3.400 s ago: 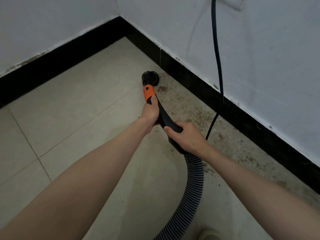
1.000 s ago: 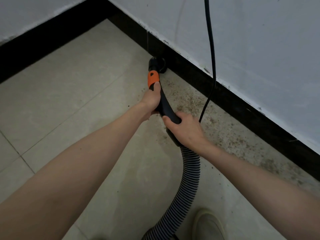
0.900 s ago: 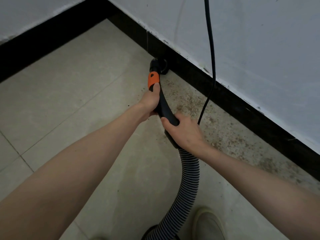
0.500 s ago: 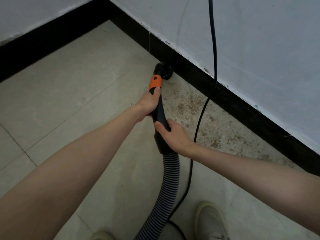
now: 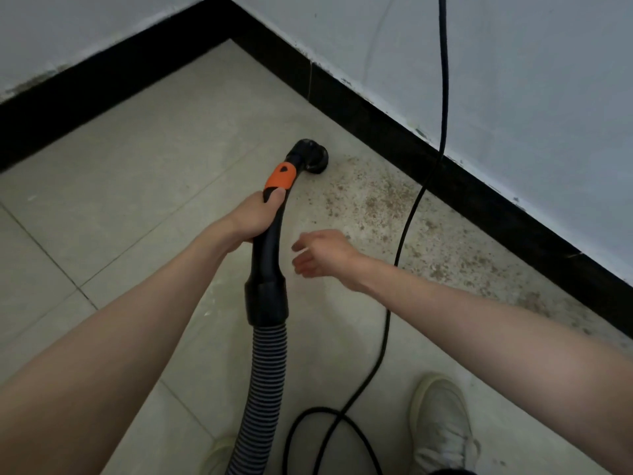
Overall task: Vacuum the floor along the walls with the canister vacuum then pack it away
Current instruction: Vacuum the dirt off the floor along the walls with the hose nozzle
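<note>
Pale floor tiles (image 5: 144, 159) meet a black skirting board (image 5: 404, 138) in a corner, under white walls (image 5: 534, 97), and brown specks of dirt (image 5: 383, 204) lie scattered on the tiles along the right-hand skirting. We grip the black curved vacuum handle (image 5: 269, 248) with our left hand (image 5: 255, 217), fingers curled round it, thumb lying just below its orange collar (image 5: 281, 178). At the tip, the round black brush nozzle (image 5: 313, 159) sits on the floor, at the edge of the dirty patch and near the skirting but apart from it. Our right hand (image 5: 323, 252) hangs free just beside the handle, fingers loosely spread and holding nothing. From the handle's cuff the ribbed grey hose (image 5: 265, 382) runs down toward us. A black power cord (image 5: 444, 97) hangs along the right wall, crosses the floor and loops between our pale shoes (image 5: 442, 426).
</note>
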### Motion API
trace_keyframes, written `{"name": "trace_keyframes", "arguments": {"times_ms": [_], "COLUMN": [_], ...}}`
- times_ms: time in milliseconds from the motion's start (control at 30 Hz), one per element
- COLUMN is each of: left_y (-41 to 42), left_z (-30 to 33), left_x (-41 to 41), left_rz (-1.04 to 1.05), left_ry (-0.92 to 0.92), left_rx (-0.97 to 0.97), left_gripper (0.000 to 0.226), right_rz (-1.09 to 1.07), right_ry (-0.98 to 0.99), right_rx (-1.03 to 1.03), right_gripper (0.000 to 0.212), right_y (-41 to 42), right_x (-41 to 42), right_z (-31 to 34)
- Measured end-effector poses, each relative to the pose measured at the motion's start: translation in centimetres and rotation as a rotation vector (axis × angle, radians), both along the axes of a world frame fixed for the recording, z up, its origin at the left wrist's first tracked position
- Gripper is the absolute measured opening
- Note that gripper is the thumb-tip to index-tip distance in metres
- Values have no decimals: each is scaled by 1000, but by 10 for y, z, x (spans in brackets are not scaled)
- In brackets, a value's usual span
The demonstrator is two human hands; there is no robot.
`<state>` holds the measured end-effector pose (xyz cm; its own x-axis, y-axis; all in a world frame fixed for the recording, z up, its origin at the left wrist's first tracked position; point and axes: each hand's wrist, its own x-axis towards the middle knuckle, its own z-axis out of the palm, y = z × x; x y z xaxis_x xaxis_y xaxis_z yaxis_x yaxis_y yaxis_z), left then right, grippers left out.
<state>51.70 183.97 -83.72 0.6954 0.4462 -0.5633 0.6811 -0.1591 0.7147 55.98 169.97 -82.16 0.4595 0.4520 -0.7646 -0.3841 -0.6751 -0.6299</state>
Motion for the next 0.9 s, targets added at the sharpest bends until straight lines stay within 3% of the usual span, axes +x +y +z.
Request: {"name": "trace_keyframes", "arguments": {"times_ms": [133, 367, 500, 900], "left_y": [0, -3, -3, 1], "left_z": [1, -7, -12, 5], "left_x": [-17, -45, -57, -105], "left_rz": [-38, -77, -71, -23], "left_ry": [-17, 26, 72, 40], "left_rx": [65, 161, 190, 285], "left_gripper": [37, 39, 47, 39], "right_rz": [-199, -352, -470, -421], "right_ry": [-3, 144, 284, 340], "right_rx": [44, 169, 229, 331], "right_gripper": [37, 41, 23, 9], "right_y": [20, 70, 85, 90], "right_x": [14, 13, 7, -24], "right_z": [2, -3, -7, -12]}}
